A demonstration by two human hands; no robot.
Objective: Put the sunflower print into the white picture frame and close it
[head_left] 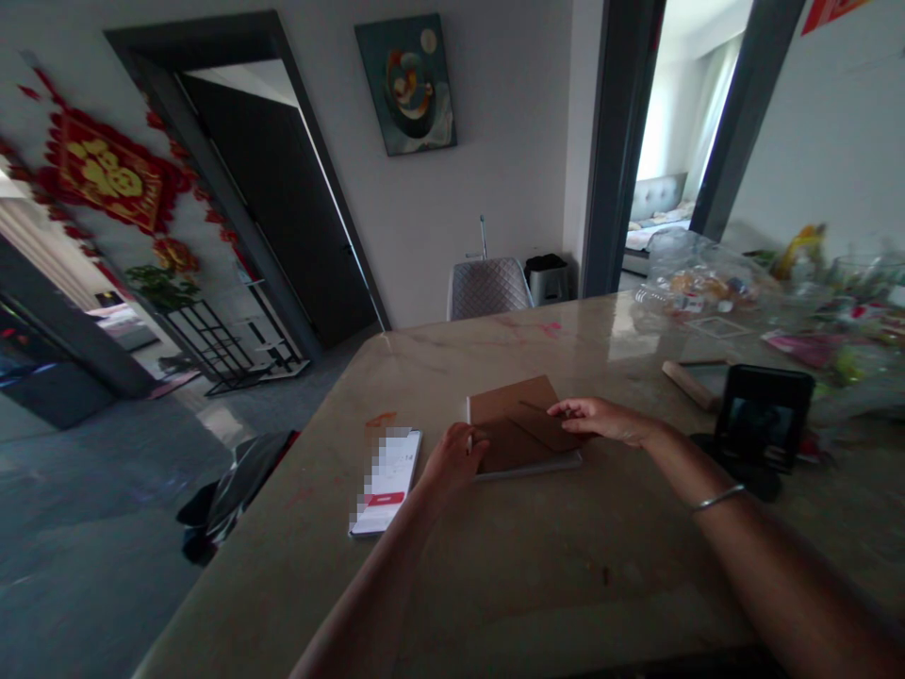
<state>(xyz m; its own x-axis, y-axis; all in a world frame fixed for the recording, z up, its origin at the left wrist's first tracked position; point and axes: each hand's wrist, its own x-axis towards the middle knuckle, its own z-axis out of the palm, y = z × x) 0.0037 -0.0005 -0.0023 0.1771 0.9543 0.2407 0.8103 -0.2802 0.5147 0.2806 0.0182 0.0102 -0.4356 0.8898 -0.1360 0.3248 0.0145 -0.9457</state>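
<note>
A brown-covered notebook [513,424] with pale page edges lies on the stone-topped table [509,566] in front of me. My left hand [456,453] grips its left edge, fingers curled onto the cover. Over the right part of the cover, my right hand [584,417] is closed in a pinch. From its fingertips a thin dark stick-like piece [534,407] points left above the cover; whether it is a pen or a strap I cannot make out. A darker line below it crosses the cover. Beside my left forearm lies a phone [396,481] with a lit white screen, partly pixelated.
To the right stand a dark device on a stand [764,415] and a wood-edged frame [689,382]. Behind them are a clear plastic bag [699,273] and assorted clutter. A quilted chair [489,288] is past the far table edge, and a dark-covered seat [244,481] is at left.
</note>
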